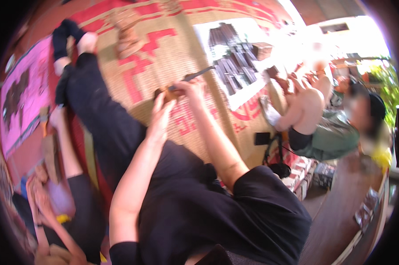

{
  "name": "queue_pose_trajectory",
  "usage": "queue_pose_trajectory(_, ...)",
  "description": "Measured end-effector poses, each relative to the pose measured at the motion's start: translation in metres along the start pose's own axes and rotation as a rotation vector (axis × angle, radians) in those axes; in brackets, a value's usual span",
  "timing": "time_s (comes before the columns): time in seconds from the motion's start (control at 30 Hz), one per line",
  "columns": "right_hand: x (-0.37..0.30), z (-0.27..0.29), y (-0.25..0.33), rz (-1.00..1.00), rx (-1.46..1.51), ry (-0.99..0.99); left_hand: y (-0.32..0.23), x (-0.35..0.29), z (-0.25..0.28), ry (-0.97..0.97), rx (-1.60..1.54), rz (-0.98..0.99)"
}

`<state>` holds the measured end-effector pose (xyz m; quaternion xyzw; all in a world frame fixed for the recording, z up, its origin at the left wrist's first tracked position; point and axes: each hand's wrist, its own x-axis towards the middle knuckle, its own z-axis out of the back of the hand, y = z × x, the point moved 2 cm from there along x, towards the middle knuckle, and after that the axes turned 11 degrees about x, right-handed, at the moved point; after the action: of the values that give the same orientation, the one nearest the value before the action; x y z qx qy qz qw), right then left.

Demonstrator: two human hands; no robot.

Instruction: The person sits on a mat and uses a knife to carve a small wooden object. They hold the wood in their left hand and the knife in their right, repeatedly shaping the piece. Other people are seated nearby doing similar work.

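Note:
My left hand (161, 115) is closed on a small brown, wood-coloured piece (170, 94), held over the mat in front of my lap. Right beside it, my right hand (192, 90) is wrapped round a slim tool with a dark, narrow blade (200, 73) that points away to the right. The two hands nearly touch, and blur hides where the tool meets the piece. Past the blade, a white sheet (229, 100) on the mat carries many dark flat strips (234, 66).
A woven straw mat (164, 57) with red patterns lies under everything. A carved wooden figure (127, 35) stands at its far side. One person (314, 106) sits at the right with bent knees; another person's hands (40, 198) are at lower left, near a pink sheet (36, 70) with dark pieces.

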<state>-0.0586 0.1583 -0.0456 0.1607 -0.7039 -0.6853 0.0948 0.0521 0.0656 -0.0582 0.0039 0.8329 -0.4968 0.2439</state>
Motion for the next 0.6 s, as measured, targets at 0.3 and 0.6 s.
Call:
queue_pose_trajectory(0.3,0.011,0.003,-0.007,-0.263,0.223,-0.185,-0.017,-0.008,-0.003,0.019,0.067,0.129)
queue_pose_trajectory(0.6,0.014,0.004,-0.009,-0.273,0.139,-0.144,-0.019,-0.012,-0.002,-0.003,0.057,0.145)
